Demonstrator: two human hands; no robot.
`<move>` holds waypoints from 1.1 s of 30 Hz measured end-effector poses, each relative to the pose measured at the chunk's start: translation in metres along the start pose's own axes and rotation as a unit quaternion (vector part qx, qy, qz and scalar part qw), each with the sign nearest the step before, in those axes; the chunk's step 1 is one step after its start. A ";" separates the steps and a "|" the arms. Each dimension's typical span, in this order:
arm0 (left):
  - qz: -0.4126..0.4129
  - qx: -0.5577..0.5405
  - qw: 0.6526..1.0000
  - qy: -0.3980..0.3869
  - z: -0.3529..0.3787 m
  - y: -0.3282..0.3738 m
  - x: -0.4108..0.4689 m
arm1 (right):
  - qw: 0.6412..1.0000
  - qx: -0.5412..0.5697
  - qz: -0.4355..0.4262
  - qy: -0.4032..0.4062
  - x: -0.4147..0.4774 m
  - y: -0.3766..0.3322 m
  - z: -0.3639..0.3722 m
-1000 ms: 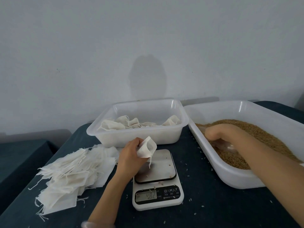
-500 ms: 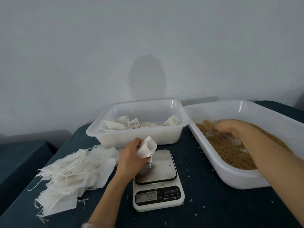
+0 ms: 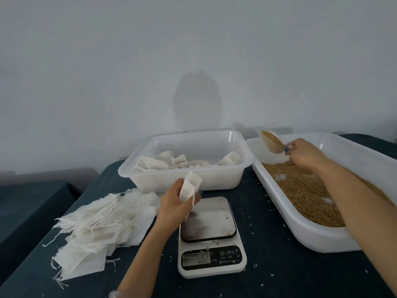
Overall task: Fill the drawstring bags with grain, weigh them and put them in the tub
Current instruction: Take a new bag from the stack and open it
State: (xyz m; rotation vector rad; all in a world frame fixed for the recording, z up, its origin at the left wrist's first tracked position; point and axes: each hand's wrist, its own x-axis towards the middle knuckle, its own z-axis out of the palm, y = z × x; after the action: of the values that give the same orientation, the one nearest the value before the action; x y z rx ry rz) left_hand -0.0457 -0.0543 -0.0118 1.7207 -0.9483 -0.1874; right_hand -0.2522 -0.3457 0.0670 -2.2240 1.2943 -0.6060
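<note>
Table (image 3: 279, 265) — scale (image 3: 211, 236) digits blurred; left hand (image 3: 174, 204) grips bag (image 3: 190, 186), right hand (image 3: 305, 157) scoop (image 3: 271, 141).

A left hand (image 3: 175, 204) holds a drawstring bag (image 3: 190, 186) above a scale (image 3: 211, 237) while the right hand (image 3: 305, 154) lifts a grain-filled scoop (image 3: 271, 141).

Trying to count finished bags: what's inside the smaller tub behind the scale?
Several white drawstring bags lie across the floor of the tub. Its cloudy front wall covers their lower parts and anything beneath them, so an exact count cannot be made.
</note>
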 end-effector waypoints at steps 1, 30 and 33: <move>-0.002 0.001 1.000 0.000 0.000 0.000 0.000 | 1.000 0.002 -0.029 0.002 -0.004 -0.005 0.000; 0.024 0.124 0.992 0.003 -0.003 0.004 -0.002 | 0.878 -0.176 -0.443 -0.035 -0.056 -0.075 0.019; 0.037 0.153 0.987 -0.009 -0.001 0.003 -0.004 | 0.867 -0.211 -0.452 -0.023 -0.058 -0.080 0.018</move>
State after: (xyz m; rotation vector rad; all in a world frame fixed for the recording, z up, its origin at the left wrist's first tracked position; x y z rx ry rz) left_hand -0.0493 -0.0510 -0.0102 1.9618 -1.0965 -0.0076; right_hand -0.2145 -0.2565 0.0942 -3.1687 0.2725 -0.5988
